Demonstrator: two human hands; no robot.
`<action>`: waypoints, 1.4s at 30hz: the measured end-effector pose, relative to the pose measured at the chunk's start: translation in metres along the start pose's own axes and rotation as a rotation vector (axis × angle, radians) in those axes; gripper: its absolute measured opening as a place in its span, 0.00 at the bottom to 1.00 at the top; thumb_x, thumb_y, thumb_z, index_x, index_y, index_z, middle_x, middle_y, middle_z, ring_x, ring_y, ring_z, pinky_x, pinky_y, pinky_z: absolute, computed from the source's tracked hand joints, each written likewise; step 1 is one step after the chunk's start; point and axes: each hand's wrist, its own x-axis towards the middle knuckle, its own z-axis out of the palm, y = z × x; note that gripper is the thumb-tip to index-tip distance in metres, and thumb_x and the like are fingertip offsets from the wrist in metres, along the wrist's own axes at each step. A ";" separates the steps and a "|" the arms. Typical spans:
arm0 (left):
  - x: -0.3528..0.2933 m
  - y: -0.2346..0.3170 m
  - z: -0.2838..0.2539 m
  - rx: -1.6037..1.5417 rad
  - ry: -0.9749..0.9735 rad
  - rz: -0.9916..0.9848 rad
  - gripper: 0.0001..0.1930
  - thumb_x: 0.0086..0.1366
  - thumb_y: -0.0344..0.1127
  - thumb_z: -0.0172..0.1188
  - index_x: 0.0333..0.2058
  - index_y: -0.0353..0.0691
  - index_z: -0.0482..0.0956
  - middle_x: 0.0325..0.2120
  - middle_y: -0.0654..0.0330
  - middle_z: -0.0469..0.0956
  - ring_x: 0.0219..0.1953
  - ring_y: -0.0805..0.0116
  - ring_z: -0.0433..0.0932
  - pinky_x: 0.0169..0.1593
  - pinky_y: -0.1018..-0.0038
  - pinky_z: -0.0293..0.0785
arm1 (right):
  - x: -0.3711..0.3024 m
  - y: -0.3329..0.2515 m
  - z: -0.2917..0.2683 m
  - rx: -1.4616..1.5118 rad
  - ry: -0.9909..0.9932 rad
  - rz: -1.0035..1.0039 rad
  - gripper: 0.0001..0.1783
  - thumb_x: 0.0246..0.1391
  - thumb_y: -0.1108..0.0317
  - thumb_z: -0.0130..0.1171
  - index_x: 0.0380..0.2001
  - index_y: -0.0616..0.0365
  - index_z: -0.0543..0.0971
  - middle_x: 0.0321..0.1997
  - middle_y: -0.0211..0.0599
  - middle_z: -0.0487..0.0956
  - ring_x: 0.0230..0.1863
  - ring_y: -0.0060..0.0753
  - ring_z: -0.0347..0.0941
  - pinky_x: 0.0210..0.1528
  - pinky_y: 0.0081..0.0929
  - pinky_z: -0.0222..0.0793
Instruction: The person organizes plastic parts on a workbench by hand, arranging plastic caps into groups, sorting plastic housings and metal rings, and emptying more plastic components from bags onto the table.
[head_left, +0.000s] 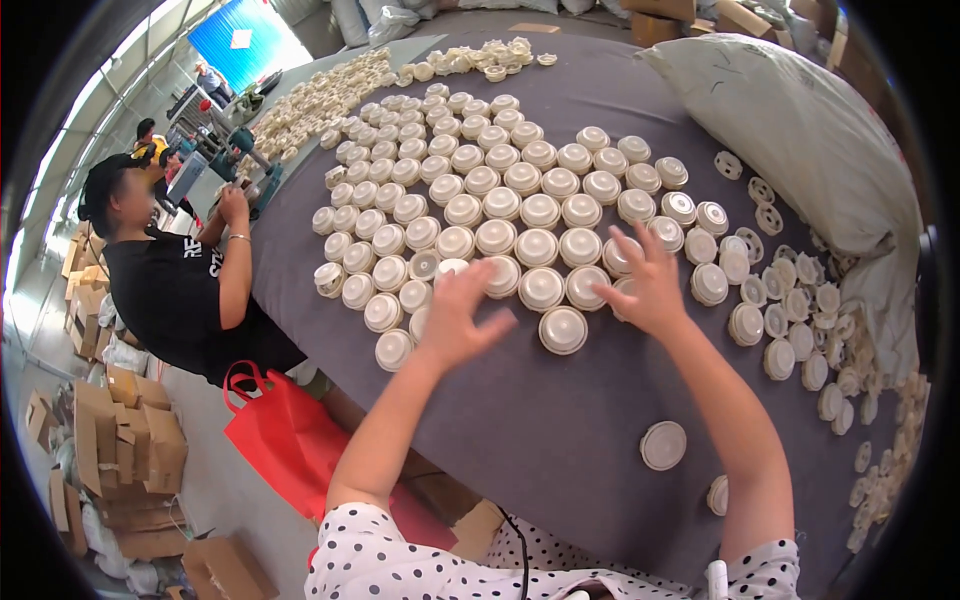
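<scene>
Rows of round cream plastic caps cover the middle of the table, standing close side by side. My left hand is over the near-left part of these rows, thumb stretched out and fingers apart. Just beyond its fingertips sits a brighter white round piece; I cannot tell whether they touch. My right hand spreads its fingers over caps at the near right of the rows, holding nothing visible. Between my hands, one cap stands nearest to me. Another flat round piece lies apart, left of my right forearm.
A big white sack lies at the right, with loose discs and rings spilling beside it. Small cream parts are heaped at the far left. A person in black works at the left edge, near a red bag.
</scene>
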 end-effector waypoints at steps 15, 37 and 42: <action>0.046 -0.151 0.005 0.401 0.200 -0.481 0.35 0.44 0.44 0.64 0.52 0.33 0.68 0.52 0.43 0.69 0.56 0.49 0.67 0.60 0.57 0.60 | -0.272 0.104 -0.166 0.204 0.371 0.449 0.29 0.54 0.64 0.50 0.59 0.59 0.64 0.62 0.42 0.64 0.67 0.39 0.53 0.68 0.34 0.43; 0.053 0.356 0.204 -0.680 -0.980 0.048 0.09 0.50 0.27 0.66 0.32 0.35 0.79 0.25 0.65 0.77 0.26 0.80 0.73 0.29 0.82 0.68 | -0.621 0.364 -0.266 -0.642 0.938 1.359 0.37 0.53 0.42 0.51 0.64 0.41 0.59 0.67 0.56 0.53 0.67 0.62 0.48 0.65 0.48 0.46; 0.076 0.459 0.258 -0.535 -0.960 0.559 0.13 0.52 0.35 0.65 0.36 0.38 0.78 0.30 0.58 0.74 0.36 0.64 0.73 0.39 0.71 0.68 | -0.612 0.394 -0.302 -0.675 0.807 1.359 0.36 0.50 0.41 0.53 0.60 0.42 0.65 0.63 0.46 0.63 0.66 0.56 0.52 0.65 0.50 0.45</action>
